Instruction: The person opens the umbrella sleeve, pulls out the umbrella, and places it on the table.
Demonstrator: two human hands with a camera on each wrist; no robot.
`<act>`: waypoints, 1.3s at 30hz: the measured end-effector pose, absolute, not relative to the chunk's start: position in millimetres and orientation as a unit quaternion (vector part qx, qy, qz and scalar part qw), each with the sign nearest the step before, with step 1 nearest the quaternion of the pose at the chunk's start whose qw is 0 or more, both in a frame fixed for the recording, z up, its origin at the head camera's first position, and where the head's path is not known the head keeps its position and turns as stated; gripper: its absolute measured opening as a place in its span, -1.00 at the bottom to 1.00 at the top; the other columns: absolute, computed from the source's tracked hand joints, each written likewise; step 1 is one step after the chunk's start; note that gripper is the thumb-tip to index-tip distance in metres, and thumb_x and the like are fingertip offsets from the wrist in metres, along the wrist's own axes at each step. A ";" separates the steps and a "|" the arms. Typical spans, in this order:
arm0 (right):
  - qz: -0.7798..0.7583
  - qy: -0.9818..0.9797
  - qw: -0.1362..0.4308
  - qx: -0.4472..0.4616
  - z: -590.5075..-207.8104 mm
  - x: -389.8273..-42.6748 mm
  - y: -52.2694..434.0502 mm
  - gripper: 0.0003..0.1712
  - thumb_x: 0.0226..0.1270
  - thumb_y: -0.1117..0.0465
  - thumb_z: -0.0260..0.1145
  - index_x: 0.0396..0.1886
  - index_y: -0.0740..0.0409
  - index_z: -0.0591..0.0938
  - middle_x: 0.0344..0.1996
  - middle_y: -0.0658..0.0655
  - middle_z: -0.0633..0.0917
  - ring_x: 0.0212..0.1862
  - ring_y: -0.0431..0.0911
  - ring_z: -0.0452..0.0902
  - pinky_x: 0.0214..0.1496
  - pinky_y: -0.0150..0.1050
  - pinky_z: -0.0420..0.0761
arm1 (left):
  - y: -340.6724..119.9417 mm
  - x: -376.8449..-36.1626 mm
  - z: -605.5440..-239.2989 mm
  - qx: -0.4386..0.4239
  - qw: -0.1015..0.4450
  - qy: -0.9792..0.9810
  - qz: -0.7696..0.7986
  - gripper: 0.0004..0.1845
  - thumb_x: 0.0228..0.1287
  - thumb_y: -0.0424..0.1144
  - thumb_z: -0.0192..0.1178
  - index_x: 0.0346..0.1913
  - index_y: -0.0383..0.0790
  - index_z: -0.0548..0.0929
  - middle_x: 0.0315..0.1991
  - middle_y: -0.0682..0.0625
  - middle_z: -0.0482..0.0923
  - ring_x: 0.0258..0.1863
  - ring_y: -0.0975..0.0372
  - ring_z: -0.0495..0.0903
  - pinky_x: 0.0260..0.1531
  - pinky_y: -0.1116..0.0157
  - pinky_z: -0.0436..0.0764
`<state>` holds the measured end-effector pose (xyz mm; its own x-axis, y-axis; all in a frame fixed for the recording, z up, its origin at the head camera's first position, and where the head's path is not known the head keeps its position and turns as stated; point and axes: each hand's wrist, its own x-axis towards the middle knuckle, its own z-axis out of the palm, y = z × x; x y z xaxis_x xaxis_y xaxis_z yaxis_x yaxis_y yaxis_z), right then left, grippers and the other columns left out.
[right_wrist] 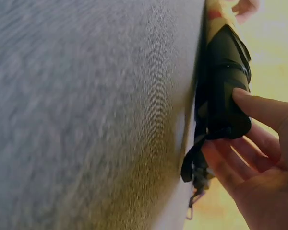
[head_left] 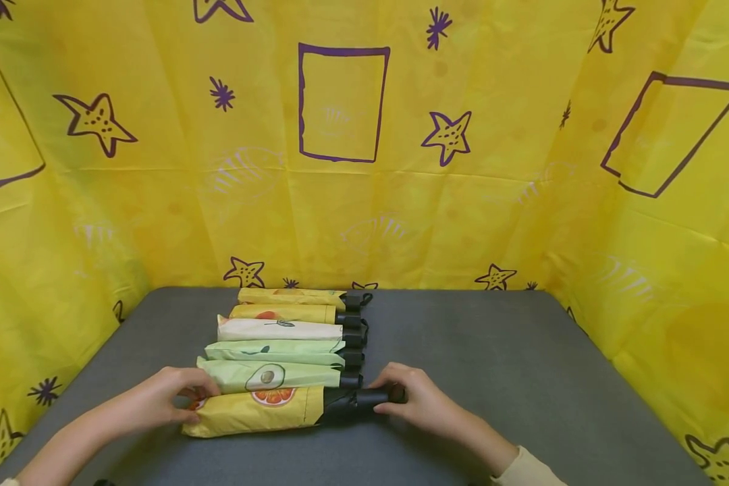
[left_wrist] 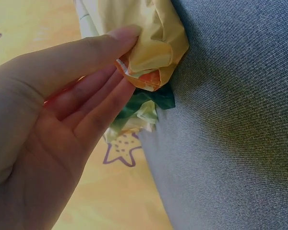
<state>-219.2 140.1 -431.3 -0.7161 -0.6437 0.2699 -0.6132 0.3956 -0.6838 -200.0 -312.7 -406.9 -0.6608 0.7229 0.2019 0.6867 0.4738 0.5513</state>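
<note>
A folded umbrella (head_left: 249, 413) in a yellow sleeve with orange slices lies crosswise nearest me, its black handle (right_wrist: 228, 108) pointing right. My left hand (head_left: 173, 395) pinches the sleeve's closed end between thumb and fingers, as the left wrist view shows. At the other end my right hand (head_left: 414, 398) holds the handle, thumb on one side and fingers on the other. A black strap (right_wrist: 187, 167) hangs from the handle in the right wrist view. Right behind this umbrella lies a light green one with an avocado print (head_left: 267, 376).
Farther back in the same row lie a pale green umbrella (head_left: 273, 351), a white one (head_left: 279, 329) and two yellow ones, handles all to the right. The dark grey table (head_left: 474, 364) backs onto a yellow patterned cloth (head_left: 401, 223), which also hangs along both sides.
</note>
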 end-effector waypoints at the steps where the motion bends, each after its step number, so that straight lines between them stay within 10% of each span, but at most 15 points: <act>1: -0.404 0.835 0.019 -0.373 -431.1 -219.4 142.2 -0.71 0.13 0.20 0.49 -0.14 -0.05 0.67 -0.19 0.01 0.68 -0.30 -0.32 0.54 -0.24 -0.38 0.65 | -312.6 -200.2 -406.8 0.411 0.029 0.858 0.307 -0.62 -0.07 -0.46 0.46 -0.15 -0.14 0.63 -0.27 0.03 0.65 -0.22 0.52 0.58 -0.39 0.37 0.70; 39: -0.478 0.818 0.084 -0.309 -430.2 -216.2 158.8 -0.72 0.24 0.16 0.42 -0.07 0.11 0.66 -0.11 0.16 0.70 -0.20 -0.35 0.62 -0.10 -0.44 0.64 | -308.4 -200.2 -407.1 0.422 -0.031 0.858 0.290 -0.70 -0.01 -0.55 0.38 -0.32 -0.07 0.63 -0.44 0.14 0.62 -0.41 0.53 0.54 -0.54 0.47 0.56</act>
<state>-216.2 158.8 -430.2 -0.7949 -0.5856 0.1588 -0.4259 0.3521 -0.8335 -200.2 -308.4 -407.1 -0.6418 0.7064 0.2984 0.7427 0.4759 0.4711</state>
